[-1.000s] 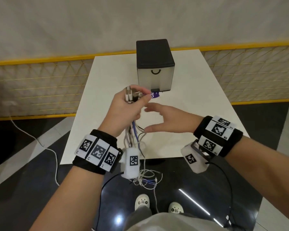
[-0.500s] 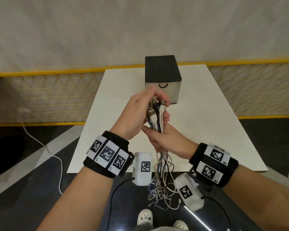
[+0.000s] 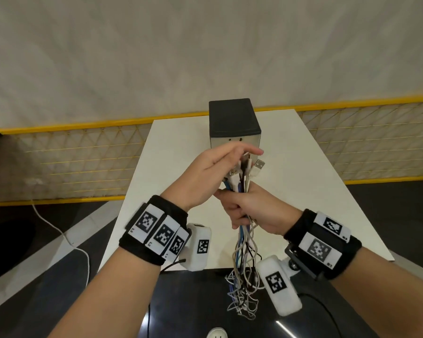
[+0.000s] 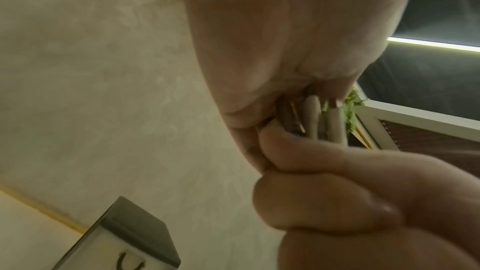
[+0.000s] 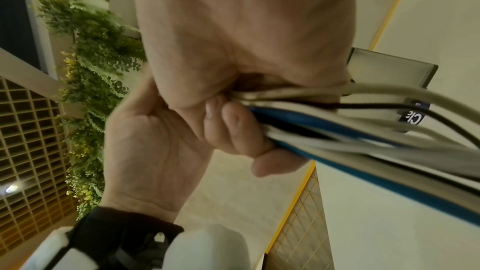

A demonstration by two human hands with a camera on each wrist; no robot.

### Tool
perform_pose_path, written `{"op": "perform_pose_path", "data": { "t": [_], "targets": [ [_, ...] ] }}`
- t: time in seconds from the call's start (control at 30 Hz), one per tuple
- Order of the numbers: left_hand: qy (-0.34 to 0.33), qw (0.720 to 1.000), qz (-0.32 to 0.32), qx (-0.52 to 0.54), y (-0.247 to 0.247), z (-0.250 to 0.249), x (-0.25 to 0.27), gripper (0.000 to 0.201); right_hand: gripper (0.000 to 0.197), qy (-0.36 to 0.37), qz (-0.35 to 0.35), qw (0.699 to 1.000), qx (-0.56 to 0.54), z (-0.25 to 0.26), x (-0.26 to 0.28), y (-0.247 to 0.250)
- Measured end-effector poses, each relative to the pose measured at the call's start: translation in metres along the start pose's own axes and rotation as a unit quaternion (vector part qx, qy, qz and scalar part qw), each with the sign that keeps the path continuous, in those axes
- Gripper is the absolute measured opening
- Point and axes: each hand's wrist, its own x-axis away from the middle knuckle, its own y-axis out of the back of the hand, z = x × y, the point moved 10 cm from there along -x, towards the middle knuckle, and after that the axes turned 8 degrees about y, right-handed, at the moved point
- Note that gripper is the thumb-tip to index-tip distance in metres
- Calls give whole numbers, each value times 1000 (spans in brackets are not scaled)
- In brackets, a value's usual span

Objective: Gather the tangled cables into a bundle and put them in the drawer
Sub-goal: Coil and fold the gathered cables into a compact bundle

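The bundle of thin white, grey, black and blue cables [image 3: 242, 230] is held upright above the near edge of the white counter [image 3: 171, 181]. Its metal USB plugs fan out at the top and the loose ends hang in a tangle below the counter edge. In the right wrist view the blue strand shows as a flat ribbon among the pale ones. The small drawer box with a black top and pale front [image 3: 235, 129] stands shut on the counter, just beyond the plugs.
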Motion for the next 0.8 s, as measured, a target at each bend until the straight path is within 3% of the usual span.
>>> {"op": "perform_pose_path", "data": {
  "t": [0.07,0.17,0.23,0.3,0.5,0.57,0.63,0.67,0.73,0.77,0.8],
  "targets": [
    [-34,999,-2,-32,-5,-7,-1,33,45,-6,-2,1000,-7,0,-2,2],
    [-60,991,-58,-107,-1,-11,-7,22,43,-10,-18,1000,-13,3,-3,6],
    [-68,989,-80,-104,4,-11,-10,8,46,-16,-29,999,-6,3,-5,7],
    [-63,989,-98,-97,9,-7,-12,12,45,-8,-29,1000,-1,5,-9,6],
    [32,975,-216,-30,47,30,-19,16,34,66,-7,992,109,7,-11,15],
    [111,973,-201,27,48,55,-20,15,33,58,-10,991,123,-6,-11,20],
    [165,971,-171,12,46,74,-21,15,35,37,-20,989,140,-16,-12,28],
    [156,970,-183,-44,52,75,-21,28,37,26,-26,988,152,-18,-12,31],
    [33,961,-221,-164,61,45,-19,49,40,19,-22,983,180,-17,-12,33],
    [-42,961,-188,-199,50,26,-19,52,41,19,-12,980,199,-15,-13,33],
    [-87,966,-112,-217,29,17,-19,55,38,24,3,976,218,-12,-15,32]
  ]
}}
